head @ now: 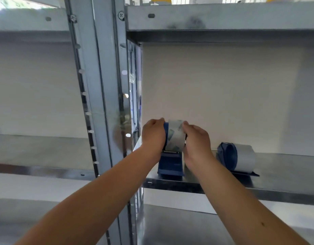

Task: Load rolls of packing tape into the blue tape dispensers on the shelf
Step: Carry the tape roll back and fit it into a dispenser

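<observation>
shelf: a bare galvanised metal shelf (276, 175) runs across the right half of the frame, with an upright post (99, 85) left of centre.
near dispenser: a blue tape dispenser (171, 165) stands at the shelf's front edge, just below the middle of the frame, its base flat on the metal.
roll in hand: a roll of packing tape (176, 137), pale with some print on it, sits up in the top of that dispenser, between both hands.
left hand: the left hand (152, 135) is wrapped over the dispenser's left side, fingers curled and pressed against the blue cheek and the edge of the roll.
right hand: the right hand (196, 144) is closed on the roll's right side, fingertips (185, 125) hooked over its top.
second dispenser: further right on the same shelf a second dispenser (226, 154) already carries a grey roll (245, 157); it looks loaded and stands well apart from the hands.
progress: by my reading one unit is done and this one is being seated; whether the roll is fully home on its hub i cannot tell, the hands cover it.
left to do: likely finishing the seating and threading the tape end forward; no further dispensers or spare rolls show in view.
</observation>
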Available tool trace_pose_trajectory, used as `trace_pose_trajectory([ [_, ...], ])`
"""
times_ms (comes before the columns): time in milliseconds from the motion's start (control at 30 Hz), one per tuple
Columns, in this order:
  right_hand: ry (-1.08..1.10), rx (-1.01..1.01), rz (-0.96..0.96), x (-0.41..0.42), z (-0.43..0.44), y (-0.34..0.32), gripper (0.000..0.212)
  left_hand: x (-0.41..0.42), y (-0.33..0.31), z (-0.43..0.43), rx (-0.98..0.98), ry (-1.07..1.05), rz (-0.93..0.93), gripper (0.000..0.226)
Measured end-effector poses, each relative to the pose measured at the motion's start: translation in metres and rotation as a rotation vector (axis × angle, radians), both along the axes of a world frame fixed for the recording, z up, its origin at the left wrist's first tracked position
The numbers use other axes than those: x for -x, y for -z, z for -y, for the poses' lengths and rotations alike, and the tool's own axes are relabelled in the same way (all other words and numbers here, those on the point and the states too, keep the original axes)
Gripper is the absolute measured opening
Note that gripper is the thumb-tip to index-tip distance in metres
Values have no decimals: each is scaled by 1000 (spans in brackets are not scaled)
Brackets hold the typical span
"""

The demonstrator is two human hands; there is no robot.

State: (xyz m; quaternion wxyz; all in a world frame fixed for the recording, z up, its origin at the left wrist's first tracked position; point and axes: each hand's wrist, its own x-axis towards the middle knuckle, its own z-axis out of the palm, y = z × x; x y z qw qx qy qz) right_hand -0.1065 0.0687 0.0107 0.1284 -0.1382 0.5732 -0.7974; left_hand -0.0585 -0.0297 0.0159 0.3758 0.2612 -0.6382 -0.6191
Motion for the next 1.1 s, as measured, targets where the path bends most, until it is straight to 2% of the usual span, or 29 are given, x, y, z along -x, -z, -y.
trace_pose_trajectory([
  [200,-59,6,25,-1,8,3,17,3,7,3,37,-35,-19,29],
  [333,-132,4,79,1,2,-4,25,4,12,7,120,-84,-17,36],
  [467,-210,-44,46,6,-6,-9,24,2,15,2,55,-51,-45,30],
  [533,-256,-48,14,8,-12,-10,19,1,9,0,-120,-3,-82,38],
  [600,-277,-46,-41,9,-19,-8,16,-2,4,-1,-233,51,-102,52],
  [667,-295,-60,-129,8,-25,-6,11,-6,0,-2,-241,80,-117,58],
  [733,-315,-108,-298,6,-32,-4,4,-13,-7,-5,-240,121,-144,69],
  [800,-333,-121,-473,5,-40,-2,14,-21,-15,-12,-244,179,-166,77],
  [867,-340,-79,-587,5,-45,-1,22,-25,-16,-18,-154,227,-192,61],
  [967,-366,-15,-755,7,-53,-3,28,-33,-12,-25,34,325,-296,19],
  [1100,-475,16,-810,13,-63,-11,20,-45,-13,-30,236,372,-387,16],
])
